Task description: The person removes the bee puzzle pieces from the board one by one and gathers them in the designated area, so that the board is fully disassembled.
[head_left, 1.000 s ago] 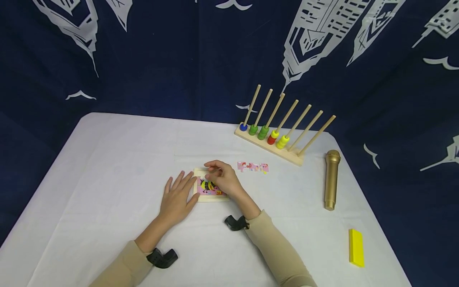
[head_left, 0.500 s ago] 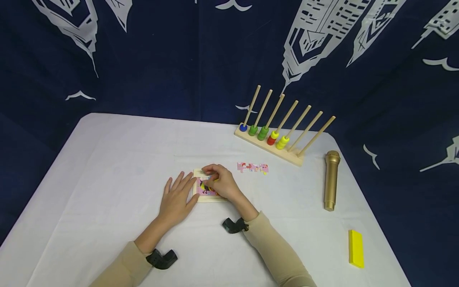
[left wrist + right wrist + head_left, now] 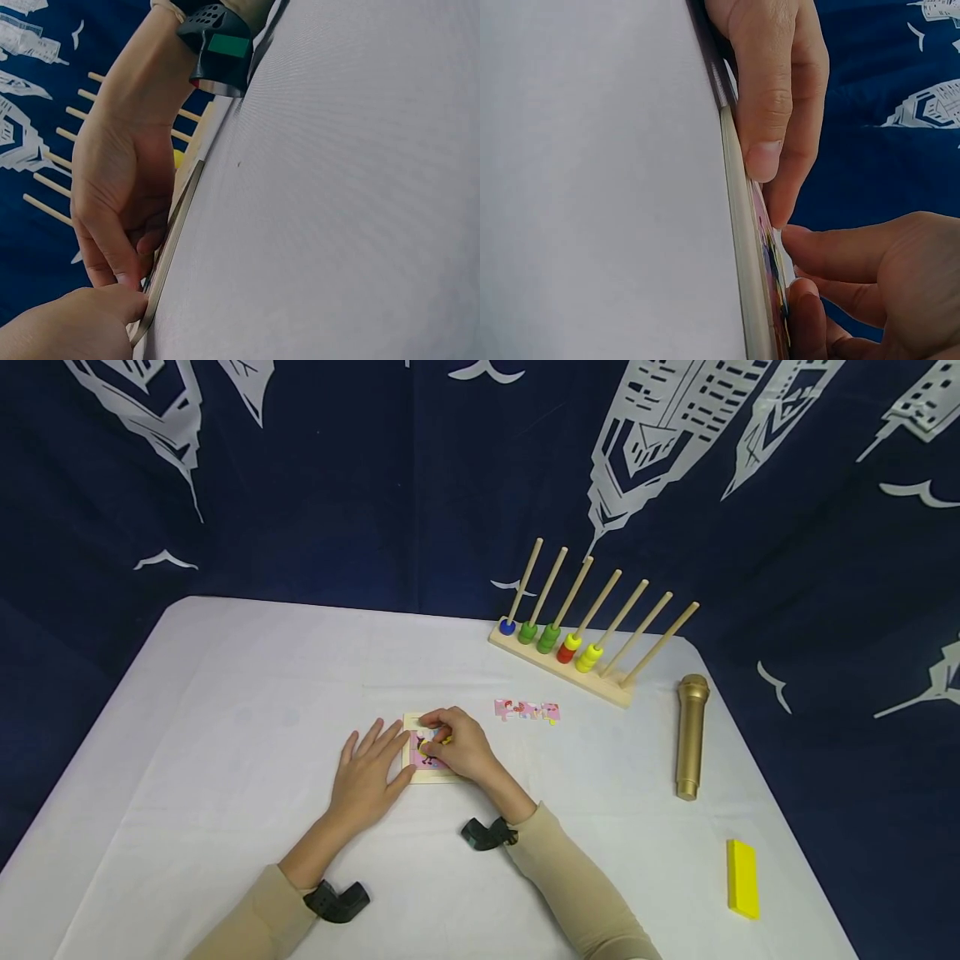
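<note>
A small wooden-framed puzzle (image 3: 435, 779) with a pink picture of a yellow-and-black bee lies mid-table. My left hand (image 3: 367, 783) rests at its left side, fingers spread, with the thumb (image 3: 763, 159) against the frame edge in the right wrist view. Over the picture, my right hand (image 3: 467, 752) has its thumb and fingers bent together, pinching a puzzle piece (image 3: 786, 261) whose pale edge shows between them. Most of that piece is hidden by the fingers. A short row of loose pink puzzle pieces (image 3: 527, 710) lies right of the frame's far corner.
A wooden bead stand (image 3: 558, 670) with several upright pegs and colored beads is at the back right. Near the right edge lie a gold microphone (image 3: 692, 739) and a yellow block (image 3: 742, 878). A dark blue printed cloth (image 3: 337, 485) hangs behind the white table (image 3: 225, 710).
My right hand has moved slightly left and nearer to me over the bee picture, covering more of its right side. The left hand has stayed in place.
</note>
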